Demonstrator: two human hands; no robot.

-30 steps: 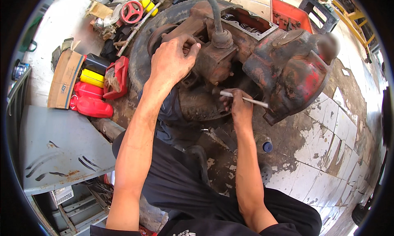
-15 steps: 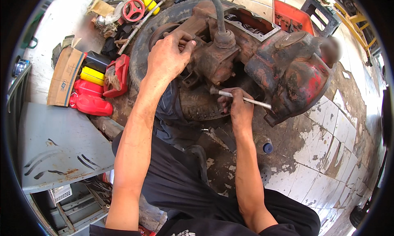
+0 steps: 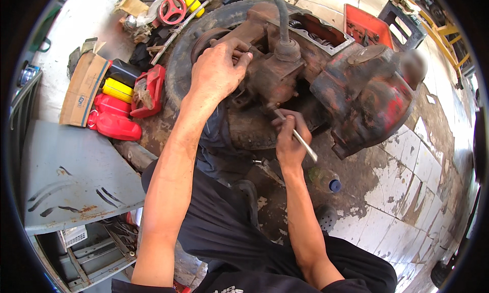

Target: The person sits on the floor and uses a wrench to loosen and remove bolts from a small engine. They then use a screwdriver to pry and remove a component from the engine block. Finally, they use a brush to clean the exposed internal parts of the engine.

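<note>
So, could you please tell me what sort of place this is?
Probably a mechanic's repair workshop. A grimy, opened-up machine lies over a large tire, a red tray holding dark pieces is behind it, and the floor is worn and stained.

Machine casing (image 3: 318, 63): rough, grimy metal. Tool handle (image 3: 305, 146): smooth. Trousers (image 3: 219, 221): matt cloth. Red container (image 3: 118, 127): glossy plastic.
</note>
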